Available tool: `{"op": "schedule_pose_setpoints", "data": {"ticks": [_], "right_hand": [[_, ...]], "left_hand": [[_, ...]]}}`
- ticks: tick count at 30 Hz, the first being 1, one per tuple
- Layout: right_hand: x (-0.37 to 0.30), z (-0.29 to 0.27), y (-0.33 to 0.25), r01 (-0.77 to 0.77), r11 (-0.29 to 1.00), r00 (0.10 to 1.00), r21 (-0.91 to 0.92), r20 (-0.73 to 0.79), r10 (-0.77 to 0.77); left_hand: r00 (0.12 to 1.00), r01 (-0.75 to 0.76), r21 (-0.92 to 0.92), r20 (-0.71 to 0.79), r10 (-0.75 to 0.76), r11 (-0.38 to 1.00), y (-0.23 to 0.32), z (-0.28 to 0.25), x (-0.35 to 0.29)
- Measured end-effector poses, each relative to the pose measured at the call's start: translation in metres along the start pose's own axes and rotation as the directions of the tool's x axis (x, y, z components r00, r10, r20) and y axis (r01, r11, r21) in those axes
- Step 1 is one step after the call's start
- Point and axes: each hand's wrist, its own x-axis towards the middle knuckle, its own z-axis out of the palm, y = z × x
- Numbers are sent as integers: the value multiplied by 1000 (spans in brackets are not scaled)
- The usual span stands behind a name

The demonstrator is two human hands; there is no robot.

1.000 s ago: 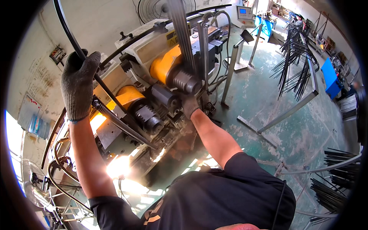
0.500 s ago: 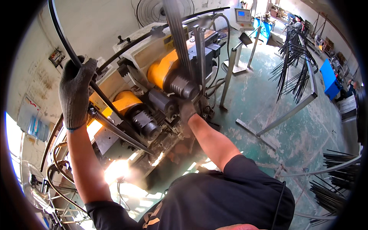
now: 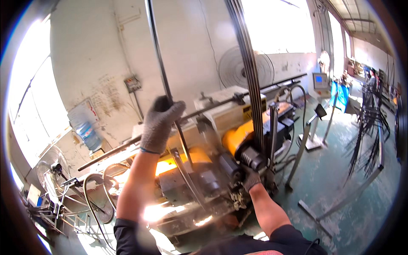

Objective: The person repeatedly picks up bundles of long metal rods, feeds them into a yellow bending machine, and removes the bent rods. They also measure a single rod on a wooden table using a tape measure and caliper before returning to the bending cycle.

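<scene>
My left hand (image 3: 161, 126), in a grey knitted glove, is closed round a long dark metal bar (image 3: 157, 46) that stands steeply over the machine. The bar's lower end comes down by the blurred front yellow cylinder (image 3: 197, 155). My right hand (image 3: 251, 180), also gloved, is low at the machine, beside a dark round block (image 3: 231, 166) and under the rear threaded shaft (image 3: 251, 158). Its fingers are largely hidden there. Several upright bars (image 3: 248, 55) stand bundled by the rear yellow cylinder (image 3: 236, 139).
A long horizontal rod (image 3: 272, 86) runs behind the machine. Farther back are a wall fan (image 3: 242, 72) and a control box (image 3: 321, 82). On the right, a metal rack (image 3: 379, 144) carries many dark bent rods. Cables and a hose (image 3: 85, 191) hang at the left.
The view has tilted up, so hands and machine sit farther right in the picture. The left hand still grips the bar, now more upright in view. The right hand stays by the block.
</scene>
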Motion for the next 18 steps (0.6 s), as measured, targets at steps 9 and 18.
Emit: {"op": "schedule_pose_setpoints", "data": {"ticks": [9,18], "right_hand": [[-26,34,4,171,983,980,-70,-90,-177],[-11,-8,19,186,958,965,-217,-144,-220]], "left_hand": [[972,44,17,-232,-39,999,13,4,1],[977,73,49,-204,-61,996,9,-2,-6]]}}
